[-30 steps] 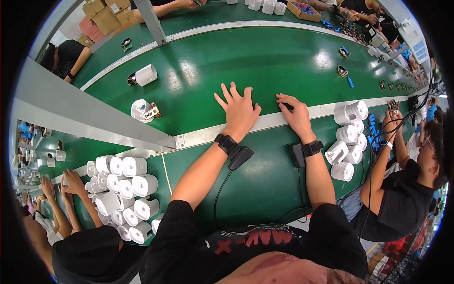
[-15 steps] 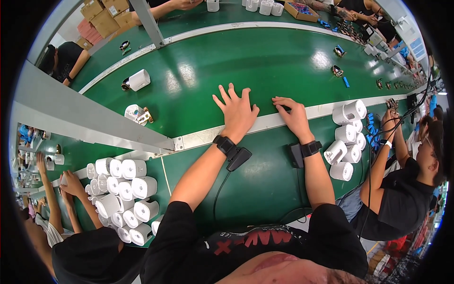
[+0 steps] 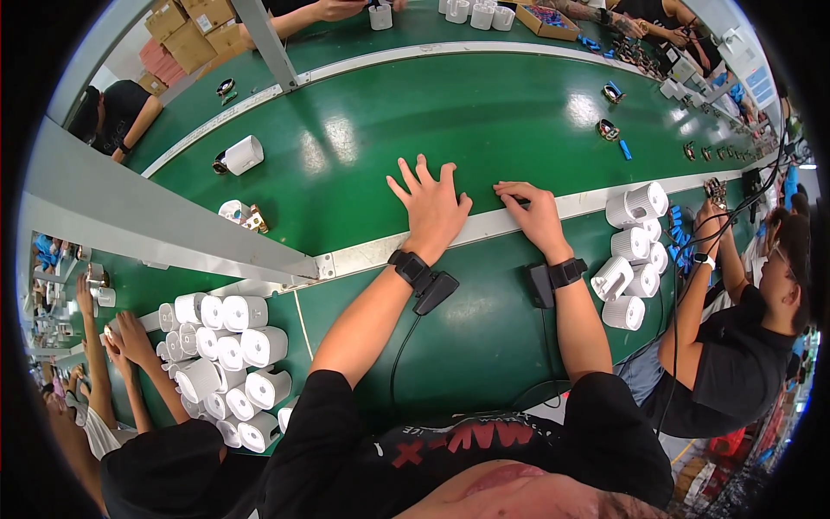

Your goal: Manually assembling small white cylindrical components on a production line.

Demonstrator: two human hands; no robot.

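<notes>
My left hand (image 3: 433,212) rests palm down with fingers spread at the near edge of the green conveyor belt (image 3: 415,95); it holds nothing. To its right my right hand (image 3: 533,216) lies over the white metal rail (image 3: 493,224), its fingers stretched toward the belt and the thumb apart from them, with nothing visible in them. Each wrist wears a black strap with a black module. On the belt to the left ride a white ribbed housing (image 3: 245,155) with a round part at its end and another white housing (image 3: 233,210), partly behind a grey post.
White housings are piled on the bench at left (image 3: 265,346) and at right (image 3: 634,246). Blue cylinders (image 3: 679,233) lie beside the right pile. A grey post (image 3: 173,212) rises at left. Co-workers sit on both sides; a person in black (image 3: 750,346) works at right.
The pieces on the belt have shifted a little to the left, among them the white housings and the blue cylinder at the right. My hands have stayed in place.
</notes>
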